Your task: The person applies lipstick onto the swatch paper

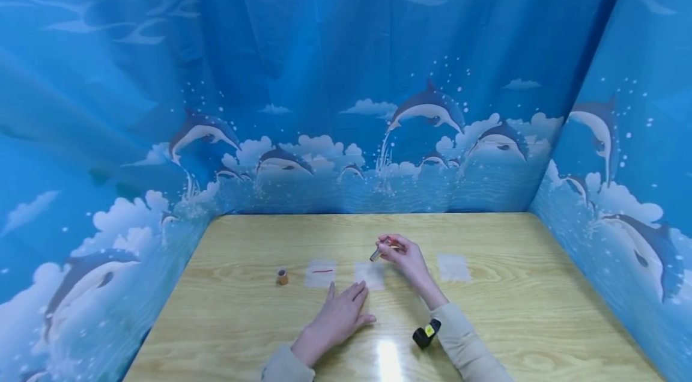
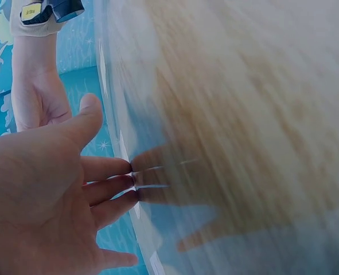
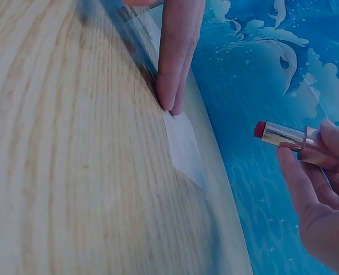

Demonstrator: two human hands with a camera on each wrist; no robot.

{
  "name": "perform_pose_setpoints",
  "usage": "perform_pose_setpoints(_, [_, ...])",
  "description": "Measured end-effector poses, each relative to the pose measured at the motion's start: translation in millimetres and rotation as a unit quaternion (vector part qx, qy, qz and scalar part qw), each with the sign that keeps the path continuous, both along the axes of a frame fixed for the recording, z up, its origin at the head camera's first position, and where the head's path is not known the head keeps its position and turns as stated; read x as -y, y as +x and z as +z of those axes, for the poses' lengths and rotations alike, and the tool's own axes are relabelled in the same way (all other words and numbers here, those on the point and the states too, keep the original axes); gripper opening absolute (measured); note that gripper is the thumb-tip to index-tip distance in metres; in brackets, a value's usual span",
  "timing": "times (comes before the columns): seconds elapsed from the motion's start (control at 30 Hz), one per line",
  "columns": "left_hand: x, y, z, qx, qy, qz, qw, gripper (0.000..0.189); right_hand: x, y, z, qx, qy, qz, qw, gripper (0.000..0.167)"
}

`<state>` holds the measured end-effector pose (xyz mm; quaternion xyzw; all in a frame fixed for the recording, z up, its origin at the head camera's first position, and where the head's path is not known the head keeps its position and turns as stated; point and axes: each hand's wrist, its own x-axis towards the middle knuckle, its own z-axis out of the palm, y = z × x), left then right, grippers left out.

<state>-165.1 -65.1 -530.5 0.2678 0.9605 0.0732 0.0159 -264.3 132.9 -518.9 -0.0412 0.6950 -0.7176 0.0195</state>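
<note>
lipstick (image 3: pixel 284 136): one, red tip (image 3: pixel 260 129) bared; pinched by thumb and fingers of right hand (image 1: pixel 406 257), raised near middle paper (image 1: pixel 370 275).
left hand (image 1: pixel 337 315): fingers straight, thumb spread, fingertips touching middle paper's near edge.
left paper (image 1: pixel 313 280): bears red line (image 1: pixel 323 271).
right paper (image 1: pixel 454 268): well apart.
cap (image 1: pixel 282 277): upright on table (image 1: pixel 540 310), near left paper.

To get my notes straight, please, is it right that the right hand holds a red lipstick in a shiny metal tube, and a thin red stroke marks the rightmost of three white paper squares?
Not quite: the thin red stroke marks the leftmost white paper square, as the head view shows. The right hand does hold the red lipstick.
</note>
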Motion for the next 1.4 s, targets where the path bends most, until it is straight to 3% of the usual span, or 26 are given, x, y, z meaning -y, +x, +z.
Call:
perform_pose_setpoints(0.3, [0.6,-1.3,1.0,0.003,0.004,-0.002,1.0,0.07,3.4,-2.0,1.3,-0.007,0.022,0.017,0.9996,0.038])
perform_pose_setpoints(0.57, [-0.5,-2.4,-0.2,0.019,-0.003,0.007,0.9998,0.073,10.7,-3.2,-8.2,-0.037,0.057,0.037,0.997,0.032])
perform_pose_setpoints(0.93, [0.3,-0.4,1.4,0.02,0.002,0.004,0.9998,0.074,17.8,-2.5,-14.1,-0.099,0.166,0.082,0.9778,0.026])
perform_pose_setpoints(1.4, [1.2,0.2,1.4,0.008,0.003,0.002,1.0,0.074,25.5,4.5,-10.2,-0.132,0.189,0.123,0.9651,0.023])
